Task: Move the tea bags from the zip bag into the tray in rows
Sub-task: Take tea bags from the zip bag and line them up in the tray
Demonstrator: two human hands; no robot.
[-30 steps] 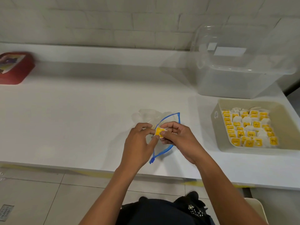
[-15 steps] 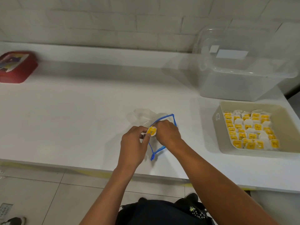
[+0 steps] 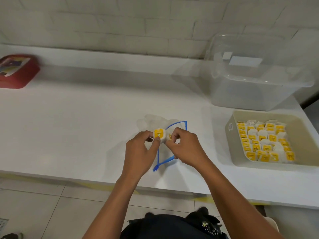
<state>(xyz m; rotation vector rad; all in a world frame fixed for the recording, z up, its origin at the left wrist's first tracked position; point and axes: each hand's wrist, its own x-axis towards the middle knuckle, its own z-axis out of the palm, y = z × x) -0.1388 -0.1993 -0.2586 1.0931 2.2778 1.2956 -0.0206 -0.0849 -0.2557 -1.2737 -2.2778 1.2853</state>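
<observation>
A white desk (image 3: 77, 126) runs below a white brick wall (image 3: 120, 23). At its far left sits a red box (image 3: 17, 71) with a printed lid. At the far right stands a clear bin (image 3: 255, 87) bearing white labels, and just in front of it a beige tray (image 3: 231, 140) lies near the desk's right edge. Inside the tray, tea bags (image 3: 264, 142) with yellow tags lie in close rows, filling most of its left and middle part.

Near the front middle of the desk lies the clear zip bag (image 3: 165, 123), its blue zip (image 3: 164, 163) bent open in a loop. Both hands hover over its mouth and hide much of it.

The left hand (image 3: 139, 152) has its fingers curled, pinching a tea bag (image 3: 159, 134) between thumb and fingertips, the yellow tag facing up. The right hand (image 3: 186, 149) is also curled, its thumb and fingers pinching something small with a bit of yellow right beside that tea bag; it may be a second bag or the same one's other end, as the view is too blurred to say. The two hands almost touch at the fingertips.
</observation>
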